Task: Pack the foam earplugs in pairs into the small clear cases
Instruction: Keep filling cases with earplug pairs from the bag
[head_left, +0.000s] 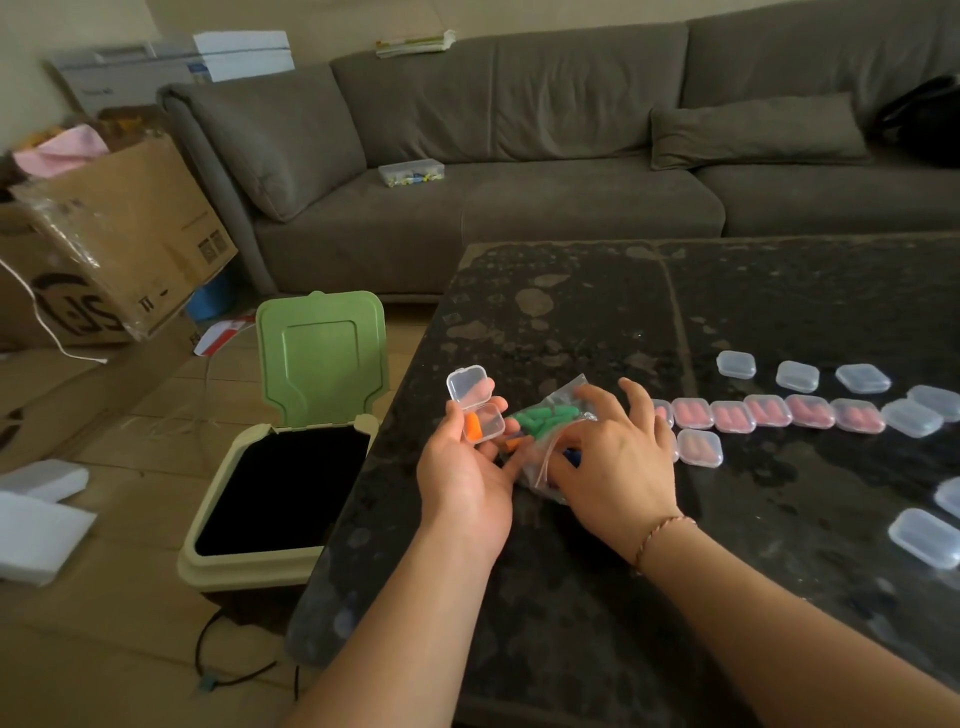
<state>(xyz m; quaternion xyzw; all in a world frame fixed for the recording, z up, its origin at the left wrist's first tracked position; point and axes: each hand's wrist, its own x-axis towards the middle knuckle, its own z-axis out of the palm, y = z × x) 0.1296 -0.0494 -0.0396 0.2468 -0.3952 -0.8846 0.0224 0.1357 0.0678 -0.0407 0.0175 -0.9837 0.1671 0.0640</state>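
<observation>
The left hand (462, 467) holds a small clear plastic case (475, 410) in its grip, thumb and fingers curled round the base; the hinged lid stands up, and one orange foam earplug (471, 423) lies in the base, its long axis running roughly away from the person. The right hand (608, 457) rests on a crinkled clear plastic bag (550, 441) on the dark, mottled, glossy surface (571, 312), thumb and forefinger pinching into the bag; the other fingers spread loosely. Inside the bag lie green earplugs (543, 418), with orange and blue ones partly hidden beneath. To the right, a row of closed rounded-square cases with pink earplugs (769, 413) crosses the surface, their plugs lying mostly away from the person. Empty closed cases (797, 375) sit beyond and beside them. A bin with a raised green lid (322, 358) stands on the floor at left.
</observation>
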